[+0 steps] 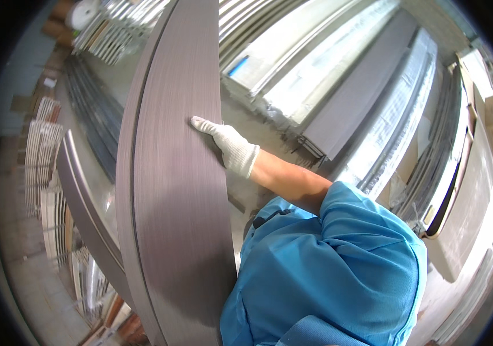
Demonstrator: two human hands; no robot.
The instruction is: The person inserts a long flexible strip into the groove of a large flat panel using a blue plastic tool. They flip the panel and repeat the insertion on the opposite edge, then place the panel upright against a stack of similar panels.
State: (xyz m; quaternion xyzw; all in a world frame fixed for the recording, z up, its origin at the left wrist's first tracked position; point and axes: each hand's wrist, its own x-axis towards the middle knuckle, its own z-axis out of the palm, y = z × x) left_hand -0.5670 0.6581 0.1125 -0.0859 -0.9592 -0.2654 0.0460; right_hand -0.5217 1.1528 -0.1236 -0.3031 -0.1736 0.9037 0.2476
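My right hand [232,147], in a white knit glove, grips the right edge of a long brown wood-grain panel [171,219]. The thumb lies flat on the panel's face and the fingers wrap behind its edge. The panel stands on edge and runs from the top of the view to the bottom, just left of my blue shirt [327,271]. My bare forearm reaches to it from the blue sleeve. My left hand is out of view.
A second brown strip [82,196] curves along the floor to the left. Wrapped pale and brown panels [338,69] lie stacked at the upper right. Dark metal rails [93,115] and bundles of light slats [41,150] lie on the left.
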